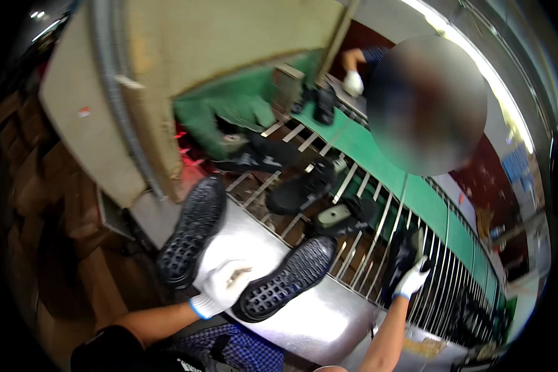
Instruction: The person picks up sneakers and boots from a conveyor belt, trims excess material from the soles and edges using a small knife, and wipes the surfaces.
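Observation:
Two black shoe soles lie on the metal ledge, their studded undersides up: one sole (192, 229) at the left, another sole (289, 278) nearer the middle. Between them is my left hand (226, 285), in a white glove with its fingers curled in. It is right beside the nearer sole's heel end; what its fingers hold, if anything, is hidden. Farther right, my white-gloved right hand (413, 279) is closed on a black shoe (404, 255) over the metal bars. Part of that shoe is covered by the hand.
Several black shoes, among them one shoe (302, 188) and another with a pale green last (344, 217), rest on the conveyor rods (369, 192). A green belt (378, 149) runs behind. A beige machine housing (229, 37) rises at left. Across stands another person with a gloved hand (353, 83).

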The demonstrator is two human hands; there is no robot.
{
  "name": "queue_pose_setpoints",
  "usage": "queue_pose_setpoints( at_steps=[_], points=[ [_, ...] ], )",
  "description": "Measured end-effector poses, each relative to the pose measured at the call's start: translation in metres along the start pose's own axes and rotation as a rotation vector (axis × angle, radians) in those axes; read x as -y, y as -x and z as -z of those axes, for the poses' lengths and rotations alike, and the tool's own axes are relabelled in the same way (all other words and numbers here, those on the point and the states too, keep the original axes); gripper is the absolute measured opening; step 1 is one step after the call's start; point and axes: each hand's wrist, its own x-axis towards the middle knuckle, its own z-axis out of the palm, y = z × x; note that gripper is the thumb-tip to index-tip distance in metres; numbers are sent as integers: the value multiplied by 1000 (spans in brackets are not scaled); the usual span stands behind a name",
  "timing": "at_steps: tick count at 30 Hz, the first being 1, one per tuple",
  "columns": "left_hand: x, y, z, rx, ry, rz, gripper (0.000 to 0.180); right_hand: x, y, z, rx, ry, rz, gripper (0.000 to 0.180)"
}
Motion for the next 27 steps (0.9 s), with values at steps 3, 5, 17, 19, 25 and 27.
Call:
queue_pose_setpoints(
  at_steps=[3, 5, 17, 19, 25, 27],
  points=[
    [-4, 2, 6, 25, -42, 26, 29, 67, 68, 8, 318, -479, -241, 39],
    [-10, -2, 10, 88, -16, -76, 34, 101, 92, 6, 434, -778, -361, 23],
    [-10, 58, 38, 224, -27, -294, 47, 165, 207, 115, 890, -869, -102, 22],
    [-4, 44, 34, 385, -48, -92, 42, 160, 237, 148, 1019, -795, -156, 20],
    [-17, -46, 6, 380, -382, -143, 69, 170, 344, 250, 1079, -398, 581, 37],
    [-3, -88, -18, 340, -502, -114, 73, 174, 381, 270, 1051, -225, 732, 39]
  ],
)
